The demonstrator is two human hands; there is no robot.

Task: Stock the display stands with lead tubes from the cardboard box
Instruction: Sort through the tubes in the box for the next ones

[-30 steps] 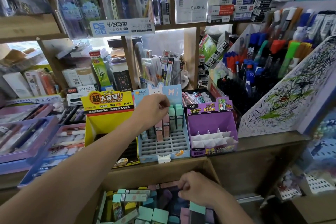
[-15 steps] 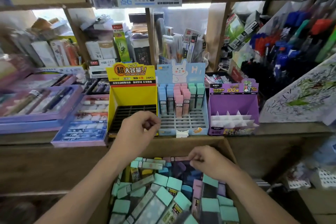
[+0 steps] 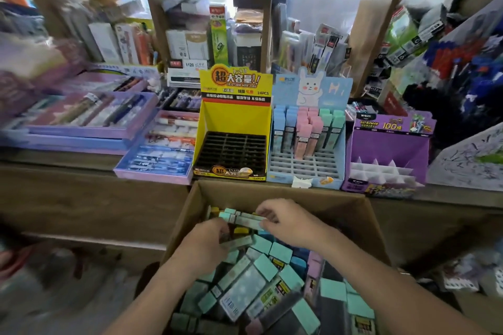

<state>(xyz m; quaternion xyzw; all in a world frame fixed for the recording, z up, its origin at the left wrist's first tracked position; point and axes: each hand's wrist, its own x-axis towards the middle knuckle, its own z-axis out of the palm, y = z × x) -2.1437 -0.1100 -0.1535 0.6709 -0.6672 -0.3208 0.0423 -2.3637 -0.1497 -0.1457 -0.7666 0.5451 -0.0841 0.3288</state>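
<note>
1. Head view, hands: both forearms come up from the bottom edge into the cardboard box [image 3: 321, 200]. The left hand [image 3: 208, 242] is knuckles-up over the box's left-middle, with its fingers curled round a grey-green tube [image 3: 241, 242] that lies flat.
2. The right hand [image 3: 288, 223] is close to the box's far wall. Its thumb and fingertips pinch the end of a mint tube [image 3: 242, 217] that lies crosswise there.
3. The lead tubes [image 3: 245, 291] fill the box in a loose heap at all angles. They are flat cases with coloured caps, mostly mint, with some blue, pink, lilac and yellow.
4. Three stands line the front edge of the wooden counter [image 3: 462, 196], just behind the box:
   - the yellow stand [image 3: 234, 119] has a black grid;
   - the blue stand [image 3: 307, 168] holds blue, pink and mint tubes upright in its back rows;
   - the purple stand [image 3: 389, 144] has white dividers.
5. Hard to read:
   - the left fingertips are tucked under the hand;
   - I cannot tell whether the right hand pinches one tube or two;
   - the box's near wall is cut off at the bottom edge;
   - the shelves at the far left and right are blurred.
</note>
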